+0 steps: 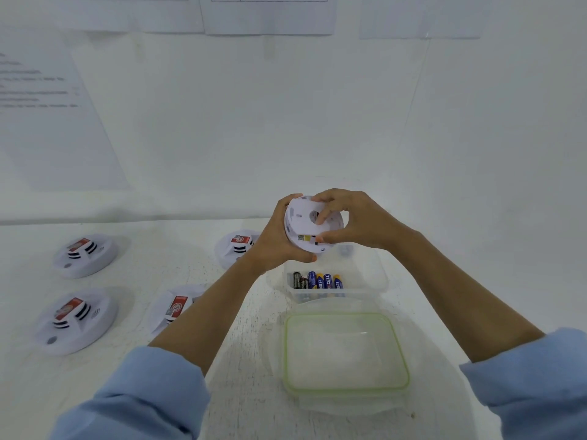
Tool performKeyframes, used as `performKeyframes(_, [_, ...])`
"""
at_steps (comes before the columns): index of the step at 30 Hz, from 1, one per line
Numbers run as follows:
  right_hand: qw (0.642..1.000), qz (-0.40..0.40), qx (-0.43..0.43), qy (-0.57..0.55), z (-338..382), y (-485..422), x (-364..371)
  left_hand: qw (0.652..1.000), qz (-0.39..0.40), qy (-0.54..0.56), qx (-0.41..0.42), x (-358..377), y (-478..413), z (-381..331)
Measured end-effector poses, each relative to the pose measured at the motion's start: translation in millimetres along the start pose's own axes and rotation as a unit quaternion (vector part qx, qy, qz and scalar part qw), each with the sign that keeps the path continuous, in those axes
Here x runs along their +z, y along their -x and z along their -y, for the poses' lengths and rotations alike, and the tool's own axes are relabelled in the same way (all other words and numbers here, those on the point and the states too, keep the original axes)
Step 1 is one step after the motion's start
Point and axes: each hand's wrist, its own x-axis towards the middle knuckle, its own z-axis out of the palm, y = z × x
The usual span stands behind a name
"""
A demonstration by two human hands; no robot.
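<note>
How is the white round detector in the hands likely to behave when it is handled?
The detector looks like stiff moulded plastic, so it should hardly flex. The left hand and right hand hold it in the air, so it is probably light. Set on its round edge, it might roll.

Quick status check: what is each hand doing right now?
Left hand: curled round the smoke detector, holding it from the left and below.
Right hand: pinches the same smoke detector at its upturned face.

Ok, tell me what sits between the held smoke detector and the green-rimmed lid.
In the head view, a clear container with batteries in it sits between the detector and the lid.
</note>
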Motion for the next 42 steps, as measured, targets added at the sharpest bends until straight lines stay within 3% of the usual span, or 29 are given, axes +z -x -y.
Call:
performKeyframes(7, [0.996, 0.023, -0.013, 0.084, -2.0, -4.2, 5.9, 1.0, 0.009, 0.0, 0.01, 0.9, 1.0, -4.5])
performKeyframes(15, [0.994, 0.033, -0.005, 0.103, -1.4, -4.6, 5.8, 1.0, 0.026, 0.003, -0.005, -0.8, 2.4, 1.0])
performKeyframes(42, [0.999, 0.017, 0.013, 0.046, -14.2, -5.1, 15.4, 1.0, -0.002, 0.01, -0.007, 2.4, 0.4, 5.9])
